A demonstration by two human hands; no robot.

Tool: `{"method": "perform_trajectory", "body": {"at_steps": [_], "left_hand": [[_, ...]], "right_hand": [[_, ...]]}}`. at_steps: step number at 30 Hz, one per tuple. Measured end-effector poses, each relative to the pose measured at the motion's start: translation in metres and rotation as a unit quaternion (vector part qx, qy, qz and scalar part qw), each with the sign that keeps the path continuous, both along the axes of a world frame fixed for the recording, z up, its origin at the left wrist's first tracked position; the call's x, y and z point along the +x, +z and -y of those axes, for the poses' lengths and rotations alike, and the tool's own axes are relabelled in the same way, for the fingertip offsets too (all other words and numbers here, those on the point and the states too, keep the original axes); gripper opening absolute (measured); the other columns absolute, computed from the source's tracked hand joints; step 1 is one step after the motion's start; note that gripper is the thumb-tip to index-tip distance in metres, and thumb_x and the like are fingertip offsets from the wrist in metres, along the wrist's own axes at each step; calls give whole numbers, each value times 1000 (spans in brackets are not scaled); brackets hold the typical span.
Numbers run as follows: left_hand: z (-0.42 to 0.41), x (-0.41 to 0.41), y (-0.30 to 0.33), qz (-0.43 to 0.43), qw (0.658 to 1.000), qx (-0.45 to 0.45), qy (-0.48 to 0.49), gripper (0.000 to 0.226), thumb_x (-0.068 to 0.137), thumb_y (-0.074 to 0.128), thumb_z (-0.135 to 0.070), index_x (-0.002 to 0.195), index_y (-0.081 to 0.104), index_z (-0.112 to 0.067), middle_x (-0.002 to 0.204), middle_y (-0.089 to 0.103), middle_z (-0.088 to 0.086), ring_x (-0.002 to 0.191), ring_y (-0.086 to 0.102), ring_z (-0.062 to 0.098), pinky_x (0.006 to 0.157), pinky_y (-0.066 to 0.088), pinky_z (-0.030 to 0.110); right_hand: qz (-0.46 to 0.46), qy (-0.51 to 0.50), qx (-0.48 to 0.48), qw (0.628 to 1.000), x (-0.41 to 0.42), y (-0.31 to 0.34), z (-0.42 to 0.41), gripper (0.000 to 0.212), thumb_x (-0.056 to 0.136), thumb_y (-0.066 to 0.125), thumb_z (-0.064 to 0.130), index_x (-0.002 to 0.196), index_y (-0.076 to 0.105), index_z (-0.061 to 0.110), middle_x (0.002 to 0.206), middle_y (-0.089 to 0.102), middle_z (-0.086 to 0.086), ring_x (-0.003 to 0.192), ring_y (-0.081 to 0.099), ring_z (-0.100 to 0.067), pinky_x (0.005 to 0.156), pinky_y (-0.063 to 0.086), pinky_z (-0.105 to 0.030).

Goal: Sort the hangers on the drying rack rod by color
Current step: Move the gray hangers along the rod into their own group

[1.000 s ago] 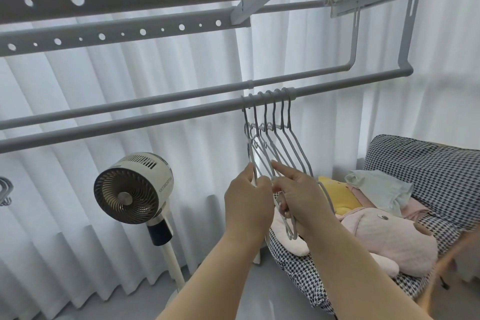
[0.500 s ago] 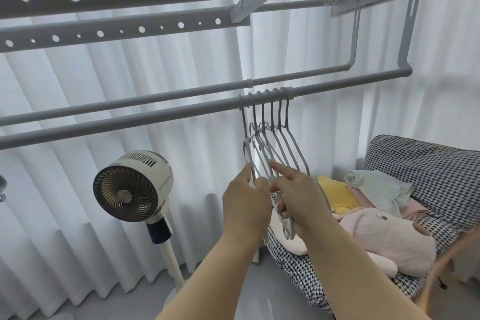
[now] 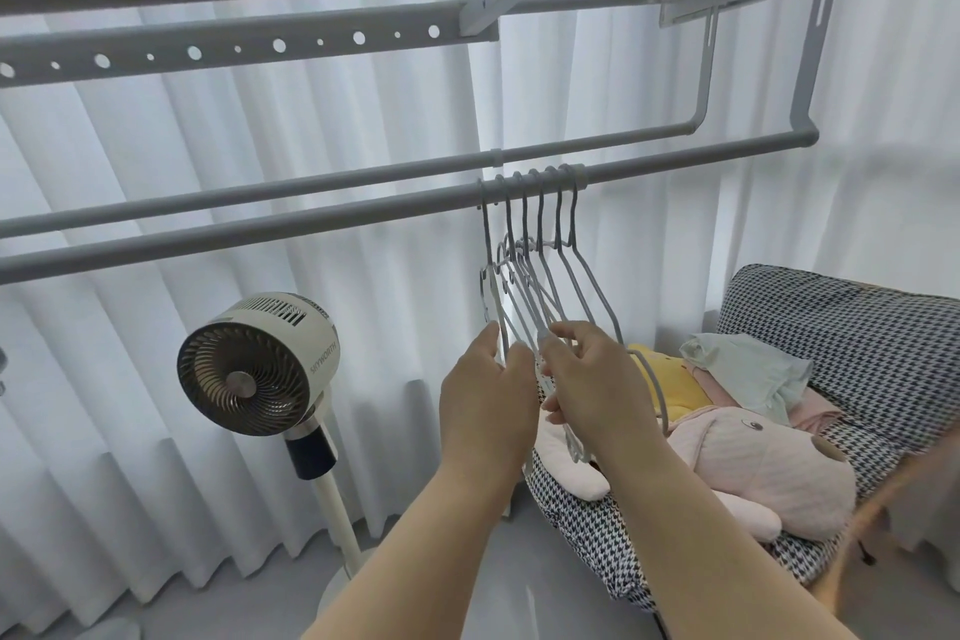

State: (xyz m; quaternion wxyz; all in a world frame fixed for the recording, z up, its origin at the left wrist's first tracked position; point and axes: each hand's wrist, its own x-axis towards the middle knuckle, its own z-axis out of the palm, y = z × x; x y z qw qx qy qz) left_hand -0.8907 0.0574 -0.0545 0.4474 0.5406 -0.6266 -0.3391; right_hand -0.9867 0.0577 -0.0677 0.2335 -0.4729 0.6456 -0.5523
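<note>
Hangers (image 3: 540,244) bunched on rod (image 3: 311,224) | left hand (image 3: 485,405), right hand (image 3: 597,379) pinching them

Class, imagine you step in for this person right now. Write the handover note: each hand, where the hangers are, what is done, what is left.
Left hand: fingers pinch the leftmost grey hanger's shoulder.
Right hand: fingers grip the hangers beside it.
Hangers: about six, all look grey, hooked close together on the front rod; the rest of that rod in view is bare.
Done: this grey group sits together.
Left: other colours are out of view, so check along the rod.
</note>
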Motion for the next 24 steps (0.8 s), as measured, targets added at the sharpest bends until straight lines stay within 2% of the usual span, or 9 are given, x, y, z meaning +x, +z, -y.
{"method": "perform_trajectory", "body": {"at_steps": [1,3,4,6,9,13,16,20,24], "left_hand": [[0,1,0,2,1000,-3,-2,53,90,41,-38,140,49,-23,93,70,-2,96,66,23,88,55,47],[-1,1,-2,1,1000,-13,1,36,93,39,-37,117,60,-20,77,66,-6,87,66,22,85,55,47],[-1,2,-3,1,1000,-22,4,34,93,37,-38,105,59,-15,70,63,-1,84,65,24,84,55,48],[1,4,-6,12,999,-36,8,40,92,32,-44,90,55,-12,75,63,8,85,65,28,82,55,46],[2,8,-9,43,998,-48,19,42,96,27,-47,65,43,-24,70,65,1,78,64,27,74,49,39],[0,23,-6,84,995,-56,20,47,98,24,-50,83,55,-19,89,70,1,92,64,23,81,48,37],[3,45,-4,96,992,-68,38,52,99,23,-50,95,60,-14,92,68,6,90,60,24,79,46,37],[7,96,1,101,988,-80,83,52,100,25,-47,95,60,-9,80,56,3,80,51,20,66,33,35],[8,169,5,69,983,-71,153,47,100,29,-46,89,59,-12,83,60,3,85,57,25,65,36,35]], "right_hand": [[-12,-4,7,1000,1,1,-1,42,87,48,51,120,57,29,89,68,6,82,69,-22,84,54,-46],[-34,-9,25,999,3,3,-5,53,82,40,59,124,55,29,105,68,5,95,67,-24,90,51,-42],[-52,-15,38,998,4,4,-8,55,84,38,61,125,54,28,111,67,3,101,65,-23,91,48,-38],[-107,-39,60,992,5,8,-15,51,91,36,57,128,52,27,118,65,1,111,58,-23,88,42,-31],[-180,-88,53,978,6,14,-24,51,94,34,57,128,53,23,124,61,0,116,53,-24,92,40,-34],[-211,-126,-30,969,22,24,-28,45,94,37,53,116,58,21,114,59,0,111,50,-20,94,38,-34],[-198,-93,-83,972,47,31,-24,41,93,38,52,108,61,22,102,59,5,99,50,-14,84,36,-28],[-163,-14,-103,981,98,36,-9,36,93,38,52,92,59,23,89,59,7,87,52,-14,71,35,-27],[-131,88,-91,983,167,39,8,37,96,36,51,79,53,23,75,54,9,71,49,-10,57,31,-24]]}}
